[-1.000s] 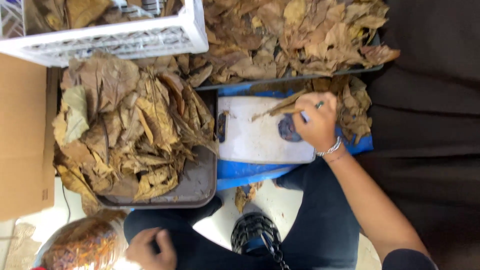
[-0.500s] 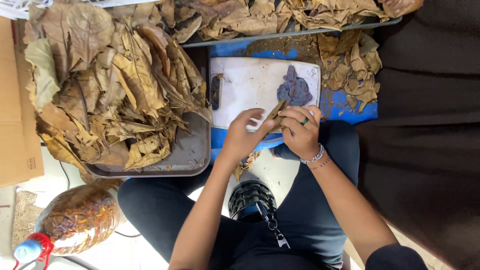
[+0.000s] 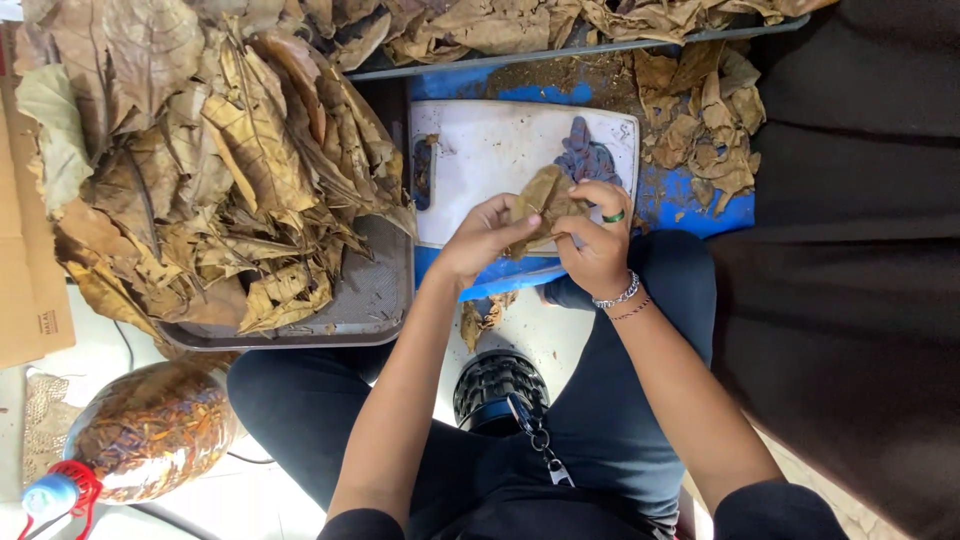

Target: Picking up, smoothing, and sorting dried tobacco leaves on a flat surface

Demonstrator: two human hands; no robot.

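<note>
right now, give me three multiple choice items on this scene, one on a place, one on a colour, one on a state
1. Where does the big heap of dried leaves lie?
A. on the grey metal tray at the person's left
B. on the white cutting board
C. inside the plastic bottle

2. What colour is the ring on the right hand?
A. red
B. green
C. yellow

3. What is the state of the dried leaf over the board?
A. lying flat, untouched
B. held by both hands
C. held by the left hand alone

Key: 1 A, the heap covers the grey metal tray, not the white cutting board. 2 B, the ring is green. 3 B, the left hand and the right hand both grip it.
</note>
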